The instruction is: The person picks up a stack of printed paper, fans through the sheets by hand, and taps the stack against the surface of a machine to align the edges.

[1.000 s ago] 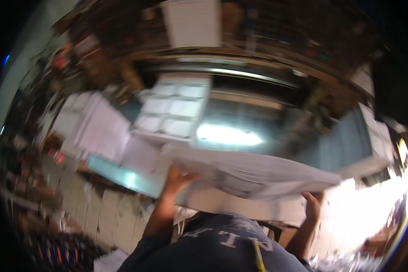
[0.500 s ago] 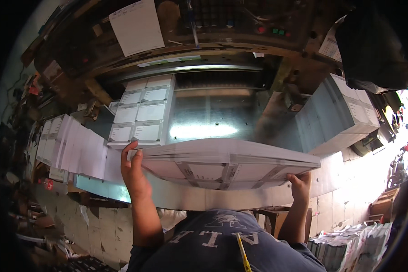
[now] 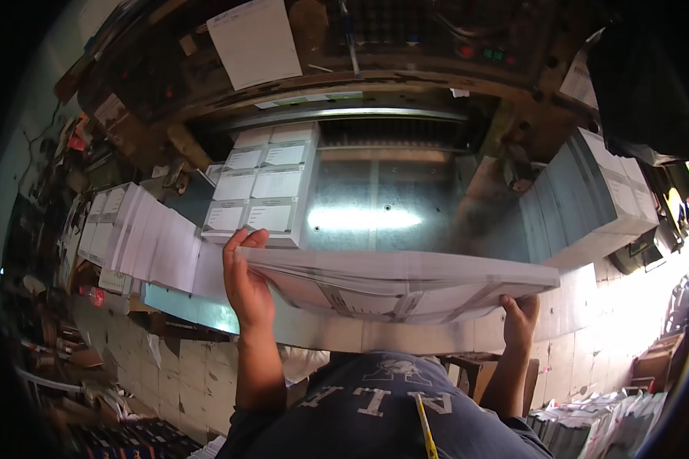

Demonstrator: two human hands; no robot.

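In the head view, my left grip (image 3: pixel 249 287) and right grip (image 3: pixel 521 315) clasp opposite ends of a thick, white-and-grey stack of printed paper (image 3: pixel 406 279) at the near side of the shiny grey metal worktop (image 3: pixel 429 226), likely so it won't sag.

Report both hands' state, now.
Left hand: holding the left end of the printed paper stack.
Right hand: holding that stack's right end.
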